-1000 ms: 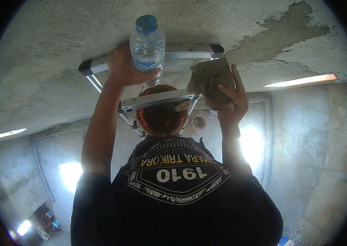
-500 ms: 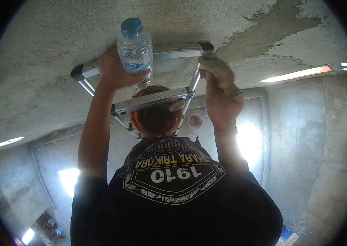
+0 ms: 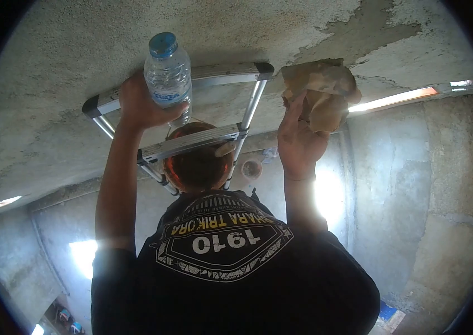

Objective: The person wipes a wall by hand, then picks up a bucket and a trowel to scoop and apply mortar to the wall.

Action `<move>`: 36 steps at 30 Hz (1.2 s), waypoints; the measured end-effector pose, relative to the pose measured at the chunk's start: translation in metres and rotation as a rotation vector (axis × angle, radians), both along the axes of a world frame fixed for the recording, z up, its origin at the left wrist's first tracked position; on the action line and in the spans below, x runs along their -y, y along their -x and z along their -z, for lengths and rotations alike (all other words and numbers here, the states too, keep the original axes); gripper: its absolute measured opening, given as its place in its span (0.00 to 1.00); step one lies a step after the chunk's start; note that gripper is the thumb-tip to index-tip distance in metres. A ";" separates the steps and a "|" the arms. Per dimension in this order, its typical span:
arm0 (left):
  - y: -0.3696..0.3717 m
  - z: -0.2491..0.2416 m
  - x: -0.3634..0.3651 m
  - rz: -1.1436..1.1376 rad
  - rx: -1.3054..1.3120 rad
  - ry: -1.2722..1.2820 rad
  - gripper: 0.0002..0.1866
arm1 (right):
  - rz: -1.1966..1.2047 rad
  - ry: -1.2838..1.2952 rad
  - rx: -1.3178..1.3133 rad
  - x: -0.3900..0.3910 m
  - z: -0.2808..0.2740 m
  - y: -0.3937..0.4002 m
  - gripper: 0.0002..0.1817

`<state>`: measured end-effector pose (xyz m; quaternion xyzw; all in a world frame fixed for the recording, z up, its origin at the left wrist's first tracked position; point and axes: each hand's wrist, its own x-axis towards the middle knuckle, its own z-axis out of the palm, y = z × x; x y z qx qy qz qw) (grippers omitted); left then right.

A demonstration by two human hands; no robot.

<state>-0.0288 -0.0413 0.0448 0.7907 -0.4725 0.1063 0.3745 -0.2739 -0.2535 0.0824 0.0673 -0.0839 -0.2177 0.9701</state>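
Note:
My left hand (image 3: 139,103) is closed round a clear plastic water bottle (image 3: 168,75) with a blue cap, its thumb across the lower part. Behind that hand runs the top rail of an aluminium ladder (image 3: 214,75). On the right, my raised right hand (image 3: 302,137) grips a crumpled sheet of brown paper (image 3: 326,84), fingers partly hidden by its folds. In this view the paper overlaps the rough cement surface (image 3: 236,30), close to a darker damp-looking patch. A round, dark reddish bucket-like container (image 3: 197,170) shows behind the ladder's lower step (image 3: 192,142).
Grey plastered walls (image 3: 390,167) surround me, with bright openings at both sides. A small round container (image 3: 251,169) lies beyond the ladder. Blue-and-white material (image 3: 390,315) sits at lower right, and small items (image 3: 64,315) at lower left.
The brown paper, bunched and blurred in my right hand before, now spreads wider, farther to the right of the ladder. My left hand keeps the bottle; the whole view has shifted slightly.

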 end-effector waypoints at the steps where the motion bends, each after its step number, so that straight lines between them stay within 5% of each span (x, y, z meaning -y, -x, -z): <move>1: 0.002 -0.002 0.002 -0.006 0.005 0.044 0.35 | 0.017 0.031 0.016 0.000 -0.002 0.001 0.29; 8: 0.003 -0.004 0.001 -0.006 0.022 0.046 0.35 | 0.110 0.401 -0.172 0.014 -0.002 0.015 0.29; 10: 0.001 -0.002 0.002 -0.025 0.037 0.043 0.35 | 0.353 1.092 -0.543 0.018 0.004 0.015 0.22; 12: 0.002 0.000 0.001 -0.040 0.048 0.037 0.35 | 0.365 0.869 -0.483 0.010 0.003 0.013 0.20; 15: 0.004 -0.002 0.001 -0.051 0.003 0.027 0.35 | 0.755 1.291 -0.920 -0.002 -0.008 0.007 0.30; 19: 0.002 -0.002 0.002 -0.024 0.014 0.050 0.36 | 0.730 1.072 -0.955 -0.013 -0.011 0.005 0.27; 21: 0.002 -0.002 0.002 -0.012 0.024 0.070 0.36 | 0.234 0.661 -0.826 0.002 0.013 0.011 0.25; 24: 0.002 -0.002 0.003 -0.001 0.073 0.109 0.36 | 0.008 0.494 -0.966 0.001 0.029 0.012 0.23; 28: 0.001 -0.001 0.002 -0.028 0.015 0.070 0.36 | 0.016 0.421 -1.017 -0.005 0.052 0.017 0.21; 31: 0.001 0.000 0.002 -0.034 0.037 0.061 0.36 | 0.102 0.675 -0.819 -0.007 0.070 0.026 0.20; 34: 0.001 -0.002 0.002 -0.026 0.026 0.069 0.35 | -0.010 0.645 -0.834 -0.003 0.070 0.022 0.23; 36: 0.001 -0.002 0.003 -0.010 0.015 0.076 0.35 | -0.032 0.315 -0.853 -0.006 0.059 0.018 0.23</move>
